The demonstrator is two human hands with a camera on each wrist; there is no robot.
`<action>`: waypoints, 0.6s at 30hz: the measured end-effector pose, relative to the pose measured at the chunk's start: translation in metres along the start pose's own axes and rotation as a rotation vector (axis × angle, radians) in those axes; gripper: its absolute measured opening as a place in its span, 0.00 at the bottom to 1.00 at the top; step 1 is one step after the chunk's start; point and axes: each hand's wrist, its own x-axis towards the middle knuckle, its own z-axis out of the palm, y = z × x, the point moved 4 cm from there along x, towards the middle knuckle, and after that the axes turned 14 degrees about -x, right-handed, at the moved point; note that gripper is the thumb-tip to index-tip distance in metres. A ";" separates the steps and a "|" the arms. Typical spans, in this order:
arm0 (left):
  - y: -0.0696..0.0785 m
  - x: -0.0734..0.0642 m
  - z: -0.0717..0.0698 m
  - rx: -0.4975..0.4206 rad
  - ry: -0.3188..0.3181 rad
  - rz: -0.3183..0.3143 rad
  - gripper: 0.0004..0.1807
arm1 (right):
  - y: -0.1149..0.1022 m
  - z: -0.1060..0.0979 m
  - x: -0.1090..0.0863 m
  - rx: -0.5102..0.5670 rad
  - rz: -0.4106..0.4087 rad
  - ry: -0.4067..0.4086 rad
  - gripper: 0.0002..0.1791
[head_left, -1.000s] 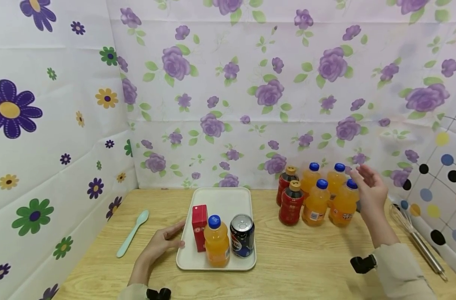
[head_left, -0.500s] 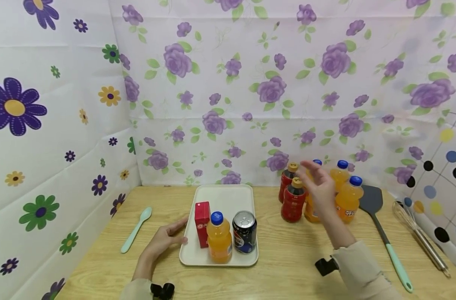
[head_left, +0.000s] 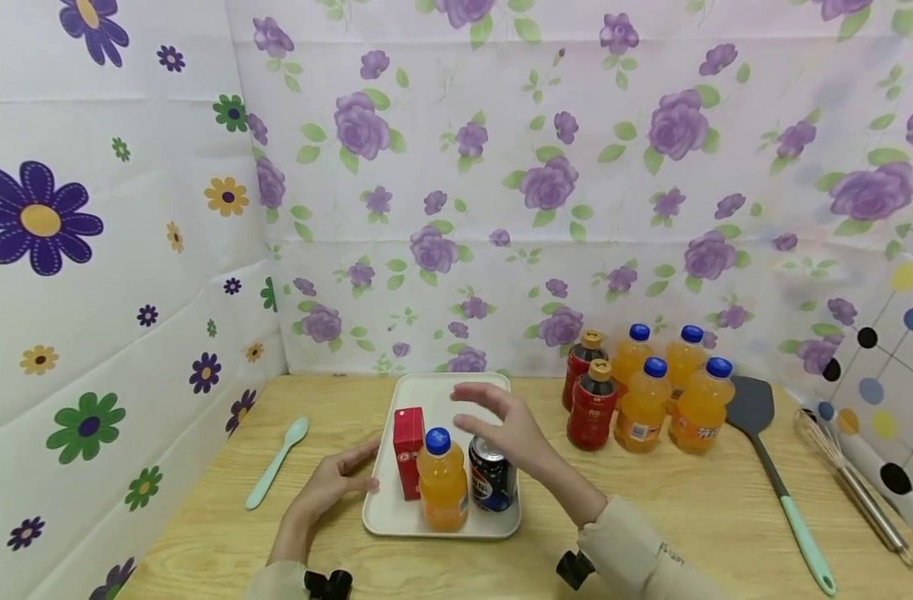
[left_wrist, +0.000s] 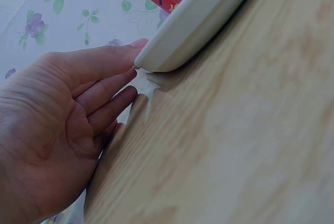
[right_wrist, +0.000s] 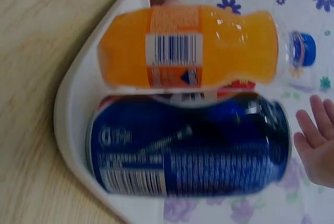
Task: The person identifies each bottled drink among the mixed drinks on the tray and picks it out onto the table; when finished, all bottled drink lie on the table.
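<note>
On the white tray (head_left: 451,390) stand a red drink carton (head_left: 406,454), a bottle of orange drink (head_left: 443,493) with a blue cap, and a dark blue soda can (head_left: 491,482). My left hand (head_left: 331,487) touches the tray's left edge with extended fingers; the left wrist view has the fingertips (left_wrist: 136,44) right at the rim. Above the can hovers my right hand (head_left: 511,429), fingers spread and holding nothing, hiding part of the can's top. In the right wrist view that hand (right_wrist: 319,143) is beyond the top of the can (right_wrist: 193,145).
Right of the tray stand two dark bottles (head_left: 593,412) with red labels and several orange drink bottles (head_left: 642,408). Farther right lie a turner (head_left: 752,404) and a whisk (head_left: 861,496). A pale green spoon (head_left: 276,463) lies at left. Flowered cloth (head_left: 426,167) backs the table.
My right hand has swept left, from beside the orange bottles, past them, to above the tray. It uncovered the turner and bottles. My left hand has stayed at the tray's edge.
</note>
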 end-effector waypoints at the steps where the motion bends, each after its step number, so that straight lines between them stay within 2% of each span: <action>1: 0.000 0.000 0.000 0.001 0.001 -0.002 0.39 | -0.002 0.007 0.000 -0.002 -0.013 -0.042 0.26; 4: -0.001 0.000 0.000 -0.001 0.005 -0.002 0.39 | -0.005 0.023 0.000 0.003 -0.049 -0.162 0.28; 8: -0.002 0.001 0.003 -0.010 0.001 0.000 0.39 | 0.000 0.033 0.000 -0.013 -0.043 -0.262 0.29; 18: -0.001 0.000 0.002 -0.007 0.019 -0.012 0.38 | 0.006 0.033 0.002 -0.022 -0.022 -0.353 0.27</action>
